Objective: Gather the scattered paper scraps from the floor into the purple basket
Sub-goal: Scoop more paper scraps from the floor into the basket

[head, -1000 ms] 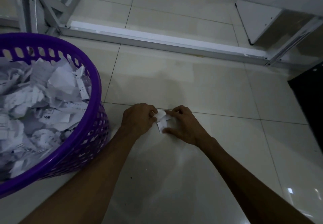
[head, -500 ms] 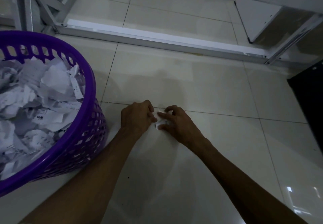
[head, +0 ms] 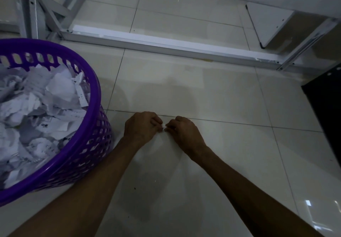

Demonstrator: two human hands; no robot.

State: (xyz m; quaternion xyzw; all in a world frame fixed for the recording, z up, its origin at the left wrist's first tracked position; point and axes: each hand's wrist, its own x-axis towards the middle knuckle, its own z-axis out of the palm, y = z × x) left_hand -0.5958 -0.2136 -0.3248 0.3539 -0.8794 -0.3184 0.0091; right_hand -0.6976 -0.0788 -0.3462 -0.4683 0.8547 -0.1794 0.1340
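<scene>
Compared with the frame one second earlier, both hands have drawn closer together and the white scrap between them, then plainly visible, is now almost wholly covered by the fingers. Tiled floor: pale, glossy squares with thin dark grout lines, filling most of the view. Purple basket: a perforated plastic tub standing on the floor at the left, heaped with crumpled white paper scraps, some bearing printed marks. Metal frame rail: a grey-white bar lying across the floor beyond the hands, joined at the upper left to angled metal legs. Dark panel: a black surface at the right edge. Left hand: low over the floor just right of the basket, fingers curled, their tips meeting those of the other hand. Right hand: directly beside the left, fingers likewise curled inward. Paper scrap: a small white sliver visible only between the two sets of fingertips, pinched from both sides at floor level, close to a grout line and near the basket's wall.
</scene>
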